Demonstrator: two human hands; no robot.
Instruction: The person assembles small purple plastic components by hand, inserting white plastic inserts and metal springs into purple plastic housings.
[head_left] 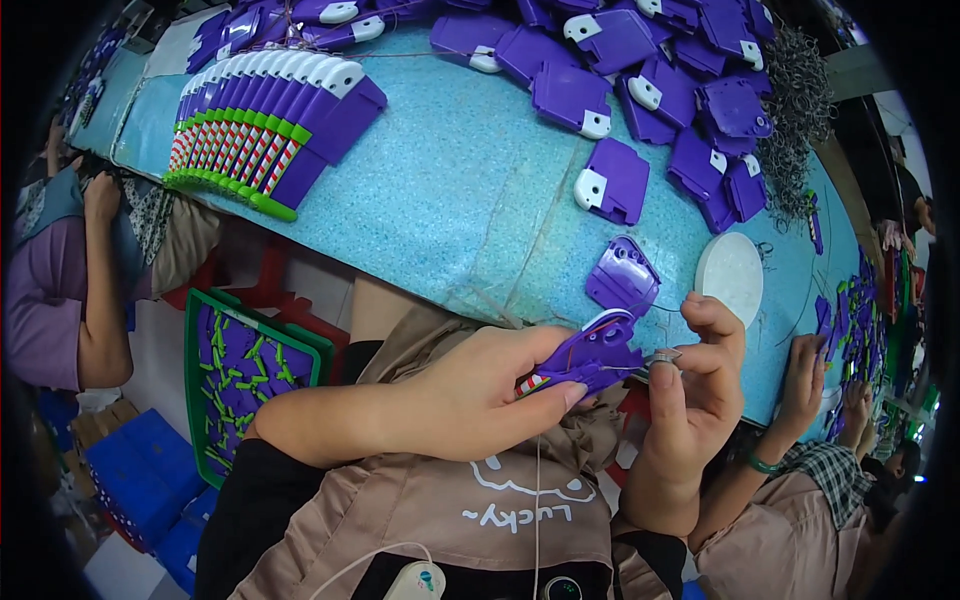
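Observation:
My left hand (470, 390) is closed around a purple plastic housing (603, 352) with a white piece at its top edge and a red-and-white striped part by the fingers. Its open inner side, with a thin wire along it, faces up. Close to the housing's right end, my right hand (700, 385) pinches a small silvery metal piece (664, 356) between thumb and finger; its exact kind is unclear. Just beyond the hands, a loose purple shell (622, 275) lies on the blue table (420, 190) near its front edge.
A row of purple, striped and green assemblies (260, 140) lies at the left. Purple shells with white corners (570, 95) are heaped at the back, beside tangled metal wire pieces (795, 110). A white round disc (730, 280) stands right. A green crate (255, 375) sits lower left; co-workers flank me.

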